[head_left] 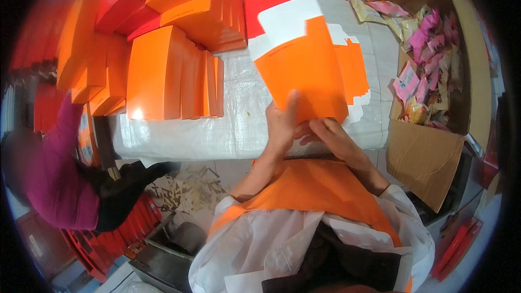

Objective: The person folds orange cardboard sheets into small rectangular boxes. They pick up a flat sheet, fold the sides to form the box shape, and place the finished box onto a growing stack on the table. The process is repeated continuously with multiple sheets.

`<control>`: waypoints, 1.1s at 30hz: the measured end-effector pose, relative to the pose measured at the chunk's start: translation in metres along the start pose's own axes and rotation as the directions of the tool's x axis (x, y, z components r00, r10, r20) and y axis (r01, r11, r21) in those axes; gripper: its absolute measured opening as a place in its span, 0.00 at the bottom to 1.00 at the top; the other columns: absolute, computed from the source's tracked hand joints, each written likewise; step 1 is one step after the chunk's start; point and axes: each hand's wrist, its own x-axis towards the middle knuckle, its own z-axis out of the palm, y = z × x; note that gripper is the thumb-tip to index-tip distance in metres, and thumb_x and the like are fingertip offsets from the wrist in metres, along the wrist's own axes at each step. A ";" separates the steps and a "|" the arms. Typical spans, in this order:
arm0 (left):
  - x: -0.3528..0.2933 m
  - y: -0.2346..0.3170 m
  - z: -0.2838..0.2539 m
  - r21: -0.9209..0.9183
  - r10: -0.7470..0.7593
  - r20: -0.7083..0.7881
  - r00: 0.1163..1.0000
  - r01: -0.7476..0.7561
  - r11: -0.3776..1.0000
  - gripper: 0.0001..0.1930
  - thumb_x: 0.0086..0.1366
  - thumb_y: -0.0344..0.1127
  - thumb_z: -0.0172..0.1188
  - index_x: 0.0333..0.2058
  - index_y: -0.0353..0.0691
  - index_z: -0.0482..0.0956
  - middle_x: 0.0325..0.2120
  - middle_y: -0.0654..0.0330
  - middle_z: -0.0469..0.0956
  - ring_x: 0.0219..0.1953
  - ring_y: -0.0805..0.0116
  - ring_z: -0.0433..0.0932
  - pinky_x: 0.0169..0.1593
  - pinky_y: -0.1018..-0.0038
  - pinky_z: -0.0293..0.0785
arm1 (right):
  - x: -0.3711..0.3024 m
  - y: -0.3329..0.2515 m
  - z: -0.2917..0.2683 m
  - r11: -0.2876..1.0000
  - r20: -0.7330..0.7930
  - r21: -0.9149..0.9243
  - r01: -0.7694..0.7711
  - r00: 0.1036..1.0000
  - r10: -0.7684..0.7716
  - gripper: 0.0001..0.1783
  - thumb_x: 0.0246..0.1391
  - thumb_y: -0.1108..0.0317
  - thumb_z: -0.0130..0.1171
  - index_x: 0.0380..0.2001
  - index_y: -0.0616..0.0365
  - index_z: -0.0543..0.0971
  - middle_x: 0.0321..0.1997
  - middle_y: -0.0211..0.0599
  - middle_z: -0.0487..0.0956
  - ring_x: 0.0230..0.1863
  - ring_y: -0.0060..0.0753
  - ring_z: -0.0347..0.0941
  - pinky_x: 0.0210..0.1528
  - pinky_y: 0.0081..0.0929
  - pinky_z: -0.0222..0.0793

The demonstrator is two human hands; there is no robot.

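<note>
An orange cardboard box (304,76) with its white top flaps standing open is held up over the table's near side. My left hand (279,126) grips its lower left edge, thumb on the front face. At the bottom edge, my right hand (332,137) has its fingers bent against the box; the fingertips are partly hidden. Behind it to the right lies another orange box (354,68) with white flaps, looking flat. A red box (267,4), also with white flaps, lies at the far side. Finished-looking orange boxes (154,73) stand in rows on the left.
On the right, an open brown carton (426,157) holds pink and gold packets (429,70); more packets (374,8) lie at the far right. A white woven sheet (239,135) covers the table. A person in a purple sleeve (65,168) is at the left. Scraps (190,187) litter the floor.
</note>
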 end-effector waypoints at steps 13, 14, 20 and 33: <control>-0.048 -0.039 -0.032 0.235 0.226 0.329 0.917 -0.311 0.921 0.40 0.57 0.30 0.53 0.59 0.28 0.35 0.59 0.46 0.47 0.62 0.59 0.46 0.61 0.70 0.45 | 0.020 -0.037 -0.022 0.716 -0.180 -0.552 0.427 0.778 -0.602 0.12 0.54 0.71 0.49 0.41 0.62 0.72 0.47 0.36 0.70 0.47 0.27 0.66 0.46 0.21 0.62; -0.048 -0.043 -0.035 0.219 0.193 0.335 0.922 -0.275 0.936 0.40 0.58 0.30 0.53 0.59 0.28 0.35 0.59 0.45 0.48 0.62 0.58 0.47 0.61 0.70 0.46 | 0.018 -0.032 -0.022 0.773 -0.152 -0.461 0.435 0.820 -0.552 0.10 0.54 0.71 0.49 0.39 0.62 0.72 0.45 0.36 0.71 0.44 0.26 0.67 0.44 0.20 0.63; -0.039 -0.028 -0.038 0.328 0.378 0.325 0.867 -0.478 0.815 0.34 0.57 0.30 0.52 0.58 0.27 0.43 0.54 0.44 0.55 0.56 0.55 0.57 0.57 0.71 0.54 | 0.017 -0.029 -0.027 0.861 0.090 -0.383 0.334 0.941 -0.325 0.08 0.53 0.71 0.49 0.26 0.66 0.74 0.25 0.33 0.74 0.26 0.20 0.66 0.29 0.18 0.62; -0.007 -0.039 -0.037 -0.098 0.424 -0.042 0.904 -0.427 0.899 0.07 0.51 0.25 0.59 0.30 0.33 0.70 0.37 0.57 0.69 0.38 0.71 0.69 0.42 0.78 0.66 | 0.021 0.021 -0.012 0.820 -0.279 -0.296 0.489 0.777 -0.564 0.04 0.51 0.77 0.50 0.32 0.61 0.69 0.48 0.35 0.65 0.52 0.27 0.61 0.53 0.23 0.58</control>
